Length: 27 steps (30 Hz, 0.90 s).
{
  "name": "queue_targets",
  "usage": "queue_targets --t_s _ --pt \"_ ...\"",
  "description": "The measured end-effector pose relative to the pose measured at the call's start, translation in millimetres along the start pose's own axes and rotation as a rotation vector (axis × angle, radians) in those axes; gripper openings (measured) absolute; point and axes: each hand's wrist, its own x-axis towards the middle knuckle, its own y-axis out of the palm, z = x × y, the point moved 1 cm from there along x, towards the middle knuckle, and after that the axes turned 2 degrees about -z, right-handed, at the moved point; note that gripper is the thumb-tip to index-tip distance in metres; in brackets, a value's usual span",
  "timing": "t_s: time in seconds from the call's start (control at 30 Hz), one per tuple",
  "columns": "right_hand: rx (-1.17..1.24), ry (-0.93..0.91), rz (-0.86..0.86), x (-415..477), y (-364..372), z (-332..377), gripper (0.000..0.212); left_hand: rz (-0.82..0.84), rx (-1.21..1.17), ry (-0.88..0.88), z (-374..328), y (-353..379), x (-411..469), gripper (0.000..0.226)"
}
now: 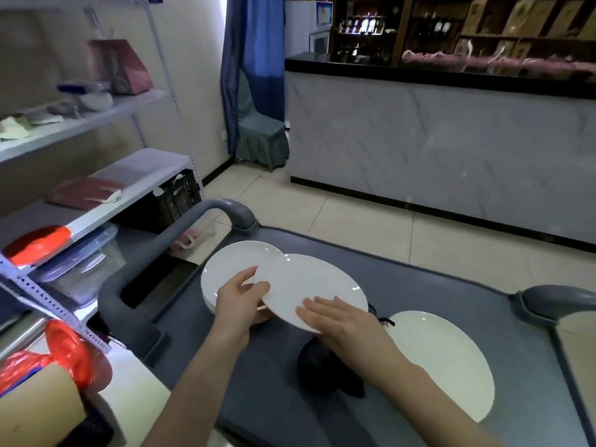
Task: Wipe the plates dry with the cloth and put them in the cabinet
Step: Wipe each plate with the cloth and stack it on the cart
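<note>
Holding one white plate between them, your hands keep it tilted above the grey cart. Its far left edge overlaps the stack of plates at the cart's left end.

Your left hand pinches the plate's left rim, with the thumb on top and at least one finger showing beneath. Your right hand lies on the near rim with its fingers straight and spread flat. Its thumb is hidden, so a grip from below cannot be confirmed.

The dark cloth lies bunched on the cart under your right forearm, and neither hand touches it. A single plate lies flat just right of the cloth, apart from the stack.

Surroundings noted:
- The cart's curved handle rises just beyond the stack, and a second handle stands at the right end.
- Metal shelving stands close along the cart's left side. It carries clear lidded bins and a black crate, with red plastic bags at its near end.
- A marble-fronted bar crosses the room beyond the tiled floor.
- A covered chair stands by a blue curtain at the bar's left end.
</note>
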Motion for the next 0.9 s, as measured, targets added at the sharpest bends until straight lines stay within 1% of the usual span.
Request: queue_targets --t_s 0.07,0.1,0.13,0.17,0.2,0.23,0.27,0.33,0.37,0.4,0.43,0.5,0.57,0.63,0.7,0.8,0.9 --pt "0.104 0.126 0.22 17 17 -3 0.056 -0.033 -0.02 -0.001 3 -21 13 0.034" --pt "0.165 0.203 0.278 24 25 -6 0.063 -0.048 -0.03 0.002 4 -32 21 0.035" --pt "0.25 0.286 0.242 30 32 -7 0.067 -0.064 -0.038 0.005 4 -43 28 0.036" --pt "0.344 0.394 0.139 37 37 -9 0.067 -0.076 -0.044 0.01 4 -54 37 0.038" --pt "0.41 0.517 0.0 41 40 -10 0.063 -0.085 -0.047 0.015 4 -62 45 0.039" --pt "0.431 0.639 -0.114 47 47 -13 0.059 -0.088 -0.046 0.017 3 -73 55 0.04" --pt "0.435 0.754 -0.173 53 53 -15 0.055 -0.085 -0.042 0.02 3 -80 64 0.041" --pt "0.519 0.937 -0.158 68 71 -14 0.044 -0.07 -0.044 0.019 2 -92 82 0.044" --pt "0.59 0.994 -0.154 76 82 -13 0.036 -0.056 -0.044 0.02 2 -97 91 0.044" --pt "0.66 1.036 -0.178 82 90 -11 0.031 -0.038 -0.039 0.022 2 -100 99 0.043" --pt "0.71 1.072 -0.215 87 96 -9 0.033 -0.021 -0.025 0.025 3 -102 107 0.043" --pt "0.742 1.124 -0.28 94 109 -9 0.045 -0.001 0.047 0.047 5 -106 121 0.043" --pt "0.753 1.161 -0.319 102 121 -8 0.053 0.008 0.213 0.104 9 -111 133 0.043" --pt "0.758 1.187 -0.34 110 133 -7 0.051 0.021 0.378 0.179 14 -118 145 0.04" --pt "0.743 1.231 -0.347 115 143 -9 0.044 0.007 0.463 0.202 19 -123 156 0.041" --pt "0.703 1.255 -0.308 118 156 -13 0.04 -0.05 0.507 0.149 26 -126 168 0.047" --pt "0.652 1.287 -0.303 118 164 -12 0.037 -0.053 0.517 0.157 29 -126 173 0.046"
